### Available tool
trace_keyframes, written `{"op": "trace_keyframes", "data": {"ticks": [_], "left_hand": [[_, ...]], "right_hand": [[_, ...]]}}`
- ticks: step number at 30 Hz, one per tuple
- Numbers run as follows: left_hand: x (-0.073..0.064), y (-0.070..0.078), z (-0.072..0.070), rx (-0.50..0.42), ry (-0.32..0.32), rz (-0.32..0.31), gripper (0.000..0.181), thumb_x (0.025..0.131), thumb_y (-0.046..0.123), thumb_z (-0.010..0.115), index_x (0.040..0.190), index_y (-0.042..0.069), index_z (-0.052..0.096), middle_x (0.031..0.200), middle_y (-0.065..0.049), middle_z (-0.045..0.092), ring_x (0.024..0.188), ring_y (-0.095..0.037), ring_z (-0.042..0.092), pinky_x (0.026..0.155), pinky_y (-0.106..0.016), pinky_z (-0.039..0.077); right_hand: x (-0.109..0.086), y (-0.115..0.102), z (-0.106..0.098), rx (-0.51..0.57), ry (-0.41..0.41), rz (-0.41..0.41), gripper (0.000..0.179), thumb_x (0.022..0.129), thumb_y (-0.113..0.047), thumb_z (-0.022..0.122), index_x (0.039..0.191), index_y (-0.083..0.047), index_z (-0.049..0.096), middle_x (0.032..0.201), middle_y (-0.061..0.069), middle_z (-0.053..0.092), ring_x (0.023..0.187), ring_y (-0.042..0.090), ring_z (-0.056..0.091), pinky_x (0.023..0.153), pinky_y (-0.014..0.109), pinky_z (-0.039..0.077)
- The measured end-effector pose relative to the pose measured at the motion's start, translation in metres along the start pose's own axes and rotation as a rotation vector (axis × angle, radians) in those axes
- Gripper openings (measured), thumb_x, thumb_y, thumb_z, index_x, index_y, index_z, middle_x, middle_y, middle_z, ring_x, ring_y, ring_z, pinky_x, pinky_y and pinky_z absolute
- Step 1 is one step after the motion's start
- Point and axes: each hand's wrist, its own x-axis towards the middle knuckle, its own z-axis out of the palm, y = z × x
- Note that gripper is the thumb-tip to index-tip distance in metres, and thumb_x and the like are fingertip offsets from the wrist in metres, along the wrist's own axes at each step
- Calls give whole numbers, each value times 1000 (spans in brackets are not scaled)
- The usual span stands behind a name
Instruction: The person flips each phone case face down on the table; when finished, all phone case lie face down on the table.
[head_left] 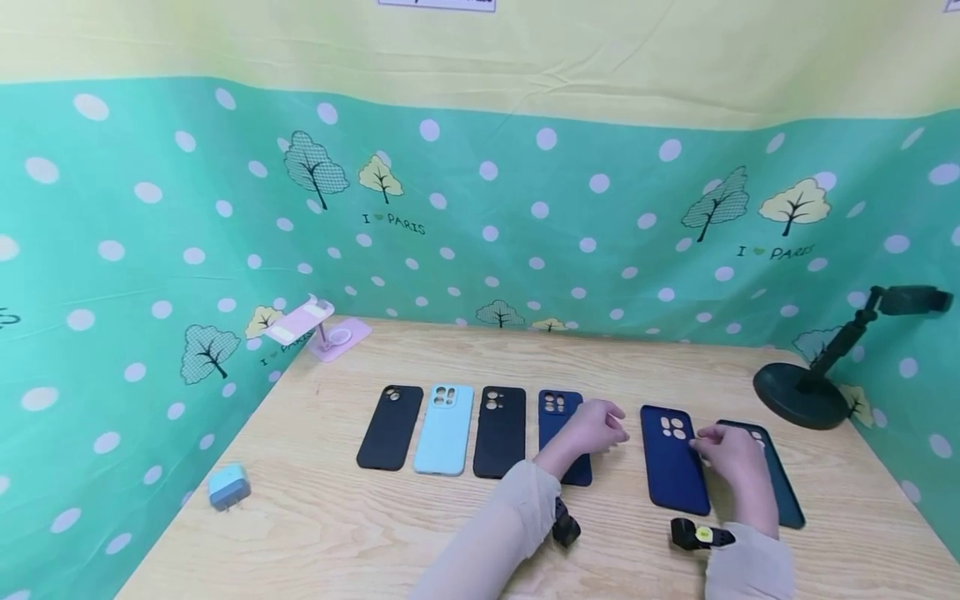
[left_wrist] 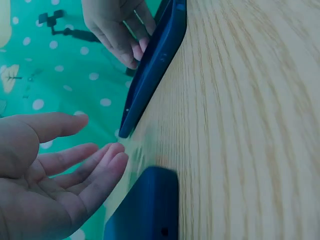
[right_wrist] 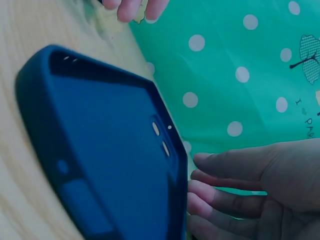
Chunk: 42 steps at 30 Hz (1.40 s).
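Rect. hollow navy case [head_left: 675, 471], prob. silicone

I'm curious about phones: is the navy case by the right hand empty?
Empty: the right wrist view shows the navy case hollow side up by the right hand, its inside bare.

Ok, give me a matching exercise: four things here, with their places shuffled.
1. light-blue rectangular phone case
2. navy-blue phone case, hollow side up
3. pink flat-panelled stand
4. black round-based stand

A. back right of the pale wood-grain table
B. between left hand and right hand
C. between two black rectangular phone cases
D. back left of the table

Pairs: 1-C, 2-B, 3-D, 4-A
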Motion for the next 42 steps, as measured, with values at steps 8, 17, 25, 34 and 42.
{"op": "trace_keyframes", "data": {"ticks": [8,17,25,34,42], "left_hand": [[7,11,18,-47,-17,-144,26,84,2,71,110,-3,67,71,-8,69,59,-13,63,53,-21,52],[10,17,32,-30,0,-176,26,83,1,72,108,-4,66,70,-7,69,57,-11,61,54,-20,53],[10,17,34,-36,45,-201,33,83,0,71,115,-4,66,77,-8,73,63,-14,68,56,-20,55],[12,10,36,-22,96,-186,27,83,2,72,109,-2,68,76,-6,71,61,-10,65,57,-18,52],[11,5,36,-9,158,-151,16,84,3,71,100,0,68,76,-3,65,62,-8,57,56,-18,48]], "right_hand": [[2,4,4,-5,-28,40,32,92,-11,59,112,13,60,96,27,67,73,21,63,60,31,49],[4,1,9,33,-31,67,28,91,-6,59,111,13,60,94,26,65,69,18,62,57,29,50],[3,-5,10,18,-28,47,27,93,-6,55,112,12,60,95,25,65,67,17,61,56,28,48],[3,-7,13,39,-27,43,28,94,-5,54,115,12,59,95,25,65,68,18,61,57,28,48],[5,-8,17,55,-23,13,28,93,-4,54,115,13,60,96,26,66,68,16,63,58,28,52]]}}
